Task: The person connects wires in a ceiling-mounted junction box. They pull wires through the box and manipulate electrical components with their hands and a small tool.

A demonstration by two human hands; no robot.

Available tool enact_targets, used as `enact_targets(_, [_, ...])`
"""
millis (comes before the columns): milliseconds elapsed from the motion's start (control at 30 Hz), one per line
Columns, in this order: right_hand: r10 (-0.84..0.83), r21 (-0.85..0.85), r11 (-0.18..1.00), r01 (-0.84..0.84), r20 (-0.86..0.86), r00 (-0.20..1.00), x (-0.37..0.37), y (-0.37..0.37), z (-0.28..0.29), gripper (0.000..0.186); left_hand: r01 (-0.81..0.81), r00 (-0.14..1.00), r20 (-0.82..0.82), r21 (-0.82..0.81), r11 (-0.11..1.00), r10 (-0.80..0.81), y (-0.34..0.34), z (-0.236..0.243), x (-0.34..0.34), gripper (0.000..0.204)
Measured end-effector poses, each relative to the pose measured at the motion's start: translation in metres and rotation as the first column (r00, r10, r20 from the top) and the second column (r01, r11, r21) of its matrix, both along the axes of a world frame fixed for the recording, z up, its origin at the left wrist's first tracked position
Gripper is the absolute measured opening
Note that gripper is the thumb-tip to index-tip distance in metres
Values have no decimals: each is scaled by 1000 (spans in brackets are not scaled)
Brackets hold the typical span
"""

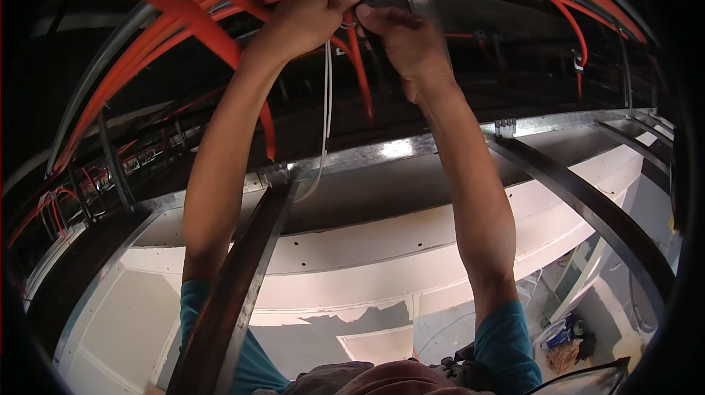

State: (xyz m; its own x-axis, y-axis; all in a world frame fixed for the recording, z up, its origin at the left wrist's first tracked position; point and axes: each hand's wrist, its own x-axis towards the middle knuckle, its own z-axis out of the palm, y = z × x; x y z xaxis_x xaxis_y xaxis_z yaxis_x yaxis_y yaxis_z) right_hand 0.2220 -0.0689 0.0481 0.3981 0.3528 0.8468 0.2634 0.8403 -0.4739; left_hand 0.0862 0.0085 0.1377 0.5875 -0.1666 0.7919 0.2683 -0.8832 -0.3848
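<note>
The person's left hand and right hand sit close together near orange tubes; a white cord hangs beneath.

both arms are raised and stretched toward the far side, and the hands are brought close together near the middle. the left arm is slanted from near left toward the right; the right arm is leaned leftward from near right. the left wrist is bent rightward, and the left hand is turned with its back shown, its fingers curled and mostly hidden, its thumb pointed right. the right wrist is bent leftward; the right hand is partly shadowed, its thumb pointed left, its fingers bent away. the thumb tips are held just beside each other.
</note>
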Motion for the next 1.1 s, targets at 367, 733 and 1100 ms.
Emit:
enact_targets(367, [-40, 17, 999, 41, -46, 998, 8, 31, -11, 23, 228, 973, 51, -332, 915, -224, 15, -2, 10, 31])
enact_targets(733, [-281, 82, 953, 291, -115, 953, 13, 60, 33, 33, 457, 890, 177, -358, 814, -421, 17, -6, 7, 34])
enact_targets(1100, [-335, 108, 935, 338, -40, 941, 24, 51, 25, 52, 268, 961, 202, -496, 826, -190, -44, -18, -3, 39])
